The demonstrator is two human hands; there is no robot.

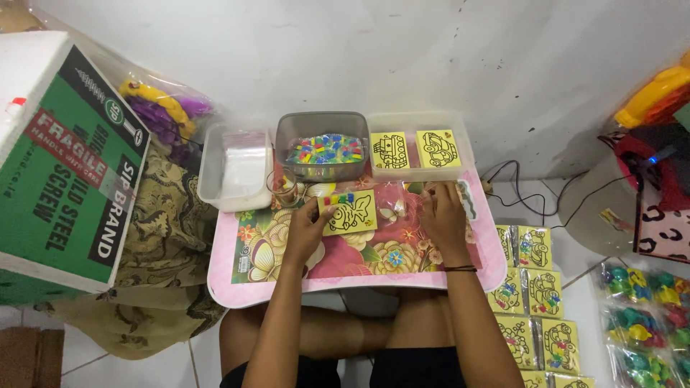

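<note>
Head view. The left hand (307, 231) pinches the lower left corner of a yellow square card printed with a fish outline (348, 212), holding it flat on the pink floral tabletop (359, 276), near the centre, so its face stays readable. The right hand (442, 219) rests fingers-down on what seems a clear plastic sleeve (392, 201), apparently pinning it. A grey tub of coloured pieces (325, 147) stands behind, within reach.
</note>
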